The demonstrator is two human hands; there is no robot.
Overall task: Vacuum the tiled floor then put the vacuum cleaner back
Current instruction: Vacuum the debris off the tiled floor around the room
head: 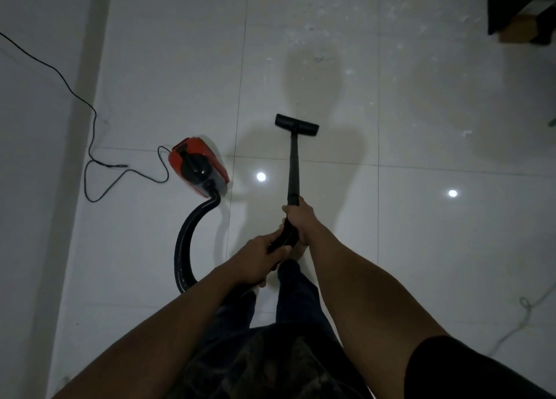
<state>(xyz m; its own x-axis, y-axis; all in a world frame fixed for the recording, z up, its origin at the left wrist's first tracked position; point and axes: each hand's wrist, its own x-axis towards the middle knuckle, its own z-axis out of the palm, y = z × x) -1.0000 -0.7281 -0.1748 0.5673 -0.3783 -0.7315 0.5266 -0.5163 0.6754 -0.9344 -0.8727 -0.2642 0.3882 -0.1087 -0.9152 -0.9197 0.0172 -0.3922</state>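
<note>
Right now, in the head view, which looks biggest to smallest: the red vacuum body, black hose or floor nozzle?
1. black hose, by length; in area it rivals the body
2. red vacuum body
3. floor nozzle, though farthest away

we stand behind the wand (293,163), floor head (296,124) out front on the tiled floor (421,233)
our right hand (301,218) grips it ahead of our left hand (258,260); vacuum body (197,166) lies to the left, cord (90,145) further left by the wall (30,203).

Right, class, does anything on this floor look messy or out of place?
Yes. Pale specks litter the tiles beyond the nozzle, not yet vacuumed. The cord lies in loose loops beside the vacuum.
</note>
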